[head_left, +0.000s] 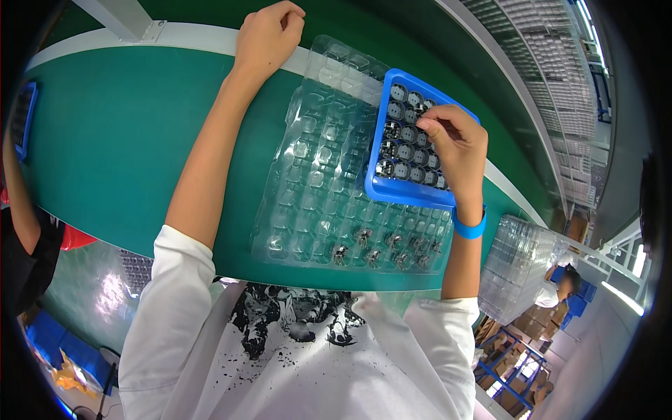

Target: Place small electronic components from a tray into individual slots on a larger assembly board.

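Observation:
Over the blue tray (376, 183), my right hand (456, 143) has thumb and forefinger pinched together at a small silvery metal part (421, 110). Rows of round dark grey parts (402, 171) fill that tray, and several at its left side carry silvery pieces (384, 167). Part of the contents lies hidden under my hand. My left hand (269, 38) rests in a loose fist at the far edge of the table; no object shows in it. Between my arms, a clear plastic blister tray (297, 185) lies partly under the blue tray, with several small metal parts (373, 257) in its near pockets.
The green table (126, 126) has a pale far rail (203, 38). Another blue tray (28, 120) sits at the far left, near another person's arm (22, 203). Stacked clear trays (514, 266) stand right of the table. Farther right are a person (556, 287) and cardboard boxes (539, 322).

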